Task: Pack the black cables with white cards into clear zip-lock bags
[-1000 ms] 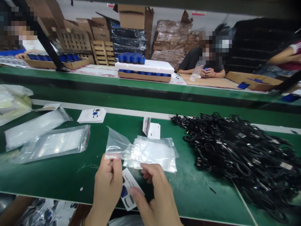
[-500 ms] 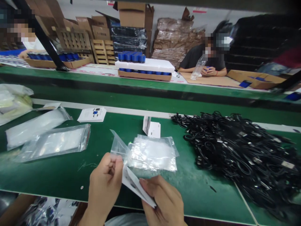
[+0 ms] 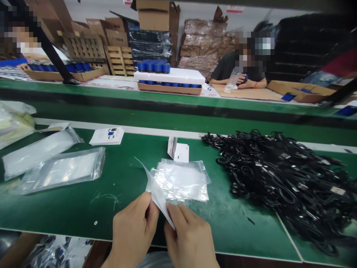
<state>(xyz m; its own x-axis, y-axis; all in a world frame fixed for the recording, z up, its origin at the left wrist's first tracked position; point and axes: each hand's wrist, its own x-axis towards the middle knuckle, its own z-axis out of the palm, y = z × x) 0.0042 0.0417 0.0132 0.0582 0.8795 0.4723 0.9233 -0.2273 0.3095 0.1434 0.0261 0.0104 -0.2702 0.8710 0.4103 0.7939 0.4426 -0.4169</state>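
**Clear plastic bag (image 3: 156, 193) held between two hands over a green workbench (image 3: 83, 212).** The bag is thin and transparent, with its upper corner rising to a fine point and its lower part bent into a narrow fold between the hands. A white card (image 3: 166, 210) shows within the fold; how far it lies inside cannot be told. The left hand (image 3: 134, 229) is closed in a pinch on the bag's left edge. The right hand (image 3: 186, 234) grips the lower fold, its fingers (image 3: 174, 212) curled over the plastic. Just behind the bag lies a stack of flat clear zip bags (image 3: 180, 180), near a small pile of printed cards (image 3: 178, 152). To the right is a heap of black cables (image 3: 279, 178). To the left lie two sealed plastic bags (image 3: 63, 171) with pale contents, too blurred to identify. On the far bench, a shallow cardboard tray (image 3: 169, 88) holds blue-capped cylinders (image 3: 153, 67) in rows below and above a white foam sheet (image 3: 169, 76). A seated co-worker (image 3: 237, 70) holds a plastic bottle (image 3: 232, 82).
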